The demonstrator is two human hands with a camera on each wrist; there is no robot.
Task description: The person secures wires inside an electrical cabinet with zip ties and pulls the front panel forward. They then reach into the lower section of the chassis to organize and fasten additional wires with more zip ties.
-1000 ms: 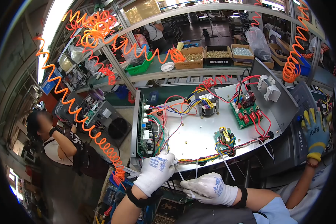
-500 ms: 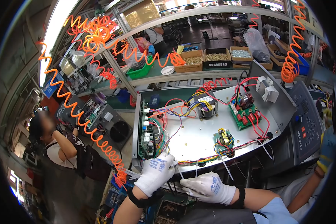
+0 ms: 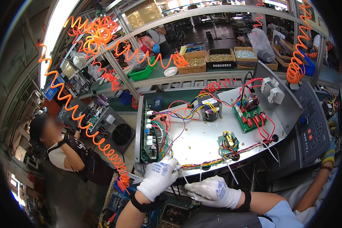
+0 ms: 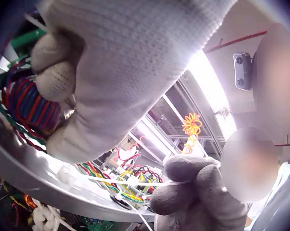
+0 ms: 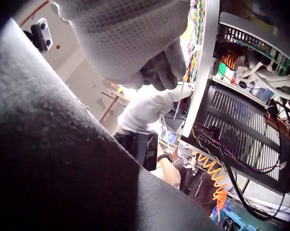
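Observation:
A metal chassis (image 3: pixel 190 131) carries circuit boards, a transformer (image 3: pixel 211 109) and a multicoloured wire bundle (image 3: pixel 220 159) along its near edge. My gloved left hand (image 3: pixel 159 175) grips the left end of that bundle, thumb and curled fingers at the wires in the left wrist view. A white cable tie (image 4: pixel 130 182) runs from beside the thumb to my gloved right hand (image 3: pixel 216 192), which pinches its tail between thumb and fingers. Other ties (image 3: pixel 231 171) circle the bundle further right, their long tails hanging over the edge. The left palm hides part of the chassis corner.
Beside the chassis on the right stands a control panel (image 3: pixel 313 125), with another person's gloved arm (image 3: pixel 323 169) near it. Boxes of screws (image 3: pixel 221 57) line the shelf behind. Coiled orange air hoses (image 3: pixel 98 138) hang at left, where another person (image 3: pixel 70 152) stands.
Both my hands keep their places and grips. On the right, the other person's gloved hand has moved off the control panel's face to its side, and the panel stands more upright.

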